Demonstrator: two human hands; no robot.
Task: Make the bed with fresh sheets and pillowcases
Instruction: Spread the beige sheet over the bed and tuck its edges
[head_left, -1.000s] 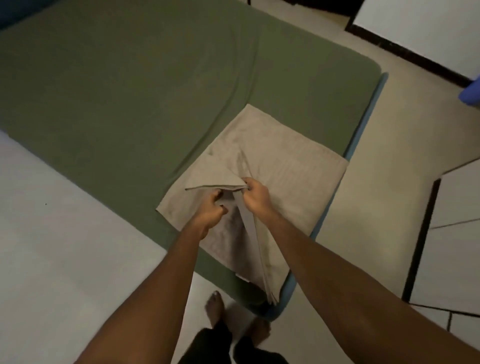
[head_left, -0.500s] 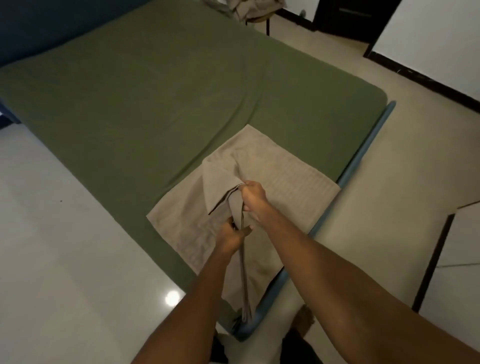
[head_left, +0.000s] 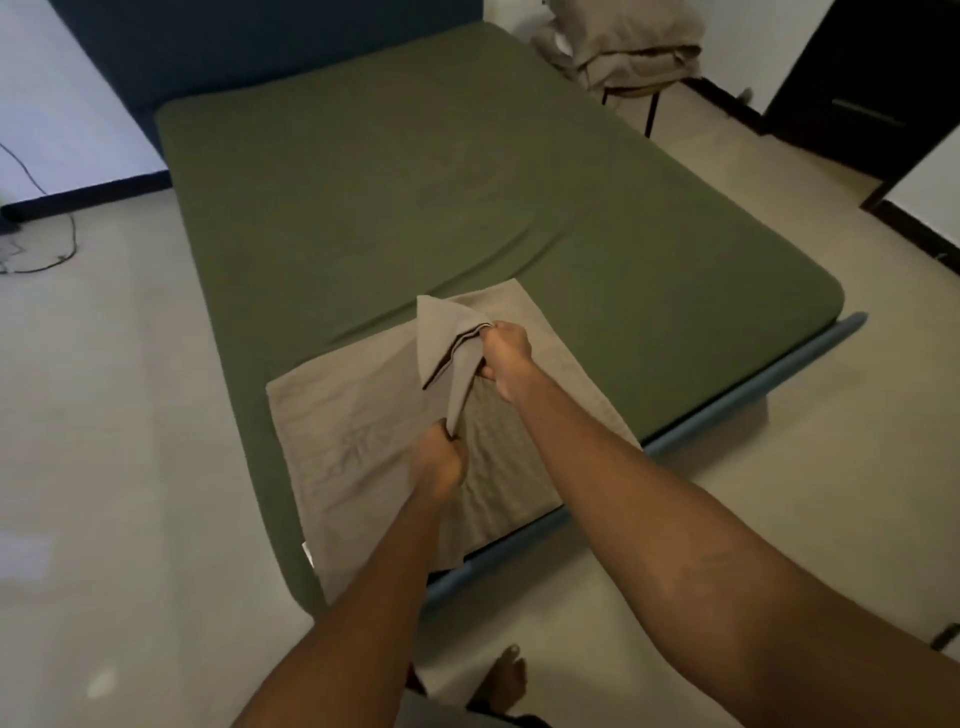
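Beige sheet (head_left: 358, 441): folded, rectangular, lies flat on the near corner of the bed (head_left: 415, 208), its near edge overhanging the foot end above the blue rail (head_left: 727, 410). Faint creases on its top face. One fold is lifted off the stack and stands as a pointed flap between the two hands, with several layered edges showing at its upper right.

The bed is covered by a smooth olive-green fitted sheet (head_left: 597, 270).

Left hand (head_left: 439, 462): forearm extended, fingers clenched round the lower end of the lifted fold.

Right hand (head_left: 506, 358): arm reaching further in, fingers and thumb pinching the upper layered edges of the same fold.

Pile of beige linen (head_left: 623, 47) on a stool beyond the far right side of the bed. One bare foot (head_left: 506, 680) on the floor below.
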